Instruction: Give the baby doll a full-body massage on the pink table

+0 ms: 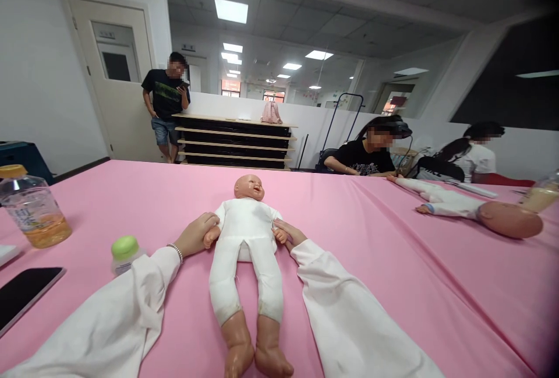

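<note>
A baby doll (pixel 247 223) with a white cloth body lies on its back in front of me, head away and bare feet towards me. My left hand (pixel 198 233) is closed round the doll's arm on the left, just above its small plastic hand. On the other side, my right hand (pixel 292 233) holds the doll's other arm, its thumb partly hidden. Both of my arms are in white sleeves, and a beaded bracelet (pixel 175 251) circles my left wrist. A small jar with a green lid (pixel 124 247) stands beside my left forearm.
Pink cloth (pixel 349 238) covers the table. At left are a drink bottle (pixel 32 215) and a phone (pixel 26 293). A second doll (pixel 476 206) lies at right, near a seated person (pixel 367 154). Another person (pixel 166 95) stands by the door.
</note>
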{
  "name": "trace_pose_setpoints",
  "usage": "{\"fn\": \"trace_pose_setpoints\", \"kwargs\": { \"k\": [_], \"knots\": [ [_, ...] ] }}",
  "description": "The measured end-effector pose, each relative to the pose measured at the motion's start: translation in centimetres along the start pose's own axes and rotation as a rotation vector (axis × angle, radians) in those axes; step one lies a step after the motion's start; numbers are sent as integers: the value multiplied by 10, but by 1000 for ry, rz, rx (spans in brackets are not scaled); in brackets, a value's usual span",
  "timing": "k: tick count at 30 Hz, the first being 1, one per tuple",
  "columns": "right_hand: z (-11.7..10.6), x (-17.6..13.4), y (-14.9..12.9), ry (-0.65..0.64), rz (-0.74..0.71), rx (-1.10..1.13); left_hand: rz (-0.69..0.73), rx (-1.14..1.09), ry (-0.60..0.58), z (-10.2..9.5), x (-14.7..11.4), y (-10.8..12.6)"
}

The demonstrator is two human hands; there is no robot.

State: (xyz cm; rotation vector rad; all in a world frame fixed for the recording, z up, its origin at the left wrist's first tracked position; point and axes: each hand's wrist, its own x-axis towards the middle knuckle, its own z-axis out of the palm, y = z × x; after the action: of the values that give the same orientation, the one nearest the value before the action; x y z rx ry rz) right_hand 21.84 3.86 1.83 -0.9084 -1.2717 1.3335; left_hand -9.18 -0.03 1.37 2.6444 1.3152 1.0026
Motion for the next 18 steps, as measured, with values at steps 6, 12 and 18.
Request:
{"fn": "trace_pose_setpoints", "kwargs": {
  "k": [6, 12, 18],
  "knots": [
    [-4, 13, 8, -38, 53, -159, -37, 7, 26, 6, 0, -3],
    [-29, 8, 18, -120, -292, -474, -97, -22, 67, 9, -1, -3],
    [-48, 3, 16, -315, -556, -884, -136, -15, 67, 10, 0, -3]
  ]
}}
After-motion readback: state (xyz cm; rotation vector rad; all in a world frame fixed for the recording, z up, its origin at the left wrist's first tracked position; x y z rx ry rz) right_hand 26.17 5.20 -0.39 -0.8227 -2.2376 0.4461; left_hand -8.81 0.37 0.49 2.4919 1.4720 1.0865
